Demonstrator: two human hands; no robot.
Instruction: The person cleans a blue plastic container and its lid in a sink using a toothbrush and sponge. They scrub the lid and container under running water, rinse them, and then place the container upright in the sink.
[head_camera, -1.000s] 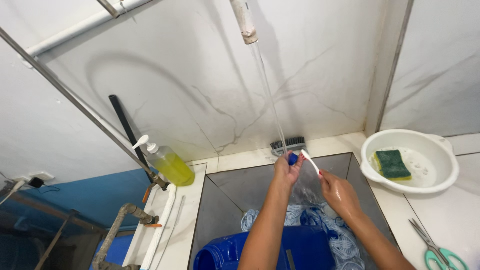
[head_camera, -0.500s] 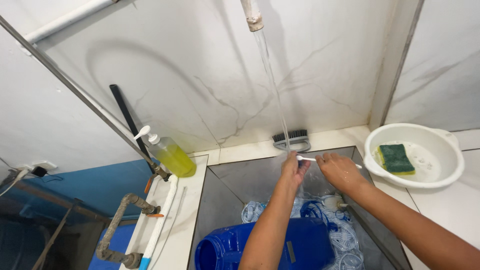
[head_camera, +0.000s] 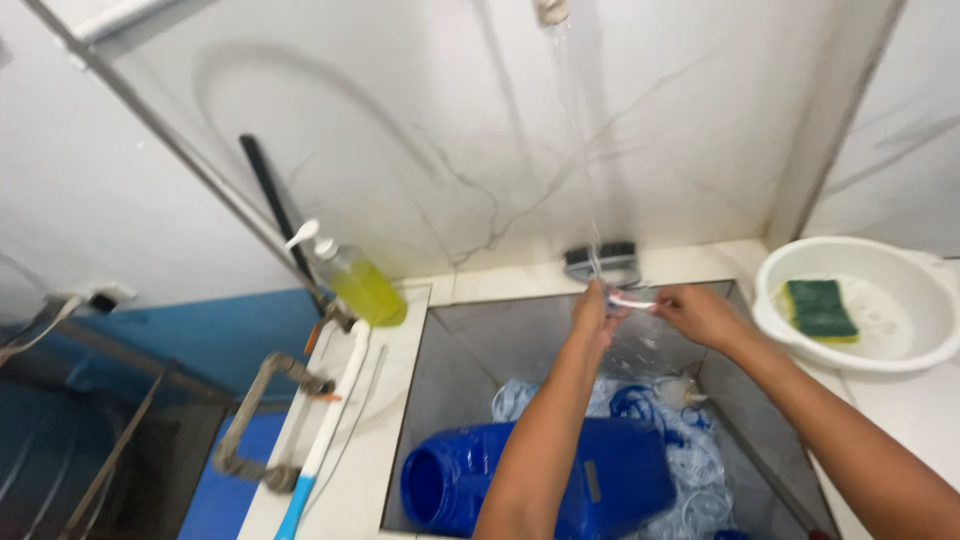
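My left hand (head_camera: 592, 312) and my right hand (head_camera: 698, 313) meet over the sink (head_camera: 470, 370), under a thin stream of water (head_camera: 580, 170) falling from a tap (head_camera: 551, 10) at the top edge. Both hands grip a small white stick-like item (head_camera: 632, 301) between them; its exact kind is too small to tell. Below my forearms a blue plastic jug (head_camera: 600, 480) lies on its side in the sink among clear plastic wrap (head_camera: 690, 460).
A pump bottle of yellow liquid (head_camera: 358, 282) stands at the sink's back left corner. A dark brush (head_camera: 602, 260) rests on the ledge behind the sink. A white basin (head_camera: 900, 345) with a green sponge (head_camera: 818, 308) sits on the right counter. Pipes (head_camera: 320, 420) run along the left.
My hands have risen and moved together under the water stream. The view has shifted slightly, so the sink and basin sit lower and further right.
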